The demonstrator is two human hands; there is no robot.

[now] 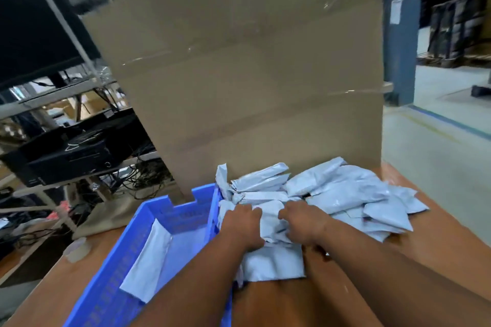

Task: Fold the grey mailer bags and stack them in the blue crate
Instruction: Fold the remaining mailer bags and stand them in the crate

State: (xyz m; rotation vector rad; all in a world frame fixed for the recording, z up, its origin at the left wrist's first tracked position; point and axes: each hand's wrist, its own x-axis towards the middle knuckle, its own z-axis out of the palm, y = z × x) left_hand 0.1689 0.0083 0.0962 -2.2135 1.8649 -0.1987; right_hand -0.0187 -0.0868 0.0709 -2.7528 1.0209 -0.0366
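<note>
Gripping one grey bag (271,223) between our left hand (243,225) and right hand (303,221) to crease it, we keep the pile (353,194) just beyond and the crate (125,255) leftward for stacking.

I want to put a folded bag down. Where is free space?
Free: the blue crate floor right of the one mailer bag inside, and the bare table near the right edge. Crowded: the bag pile behind both hands.
</note>
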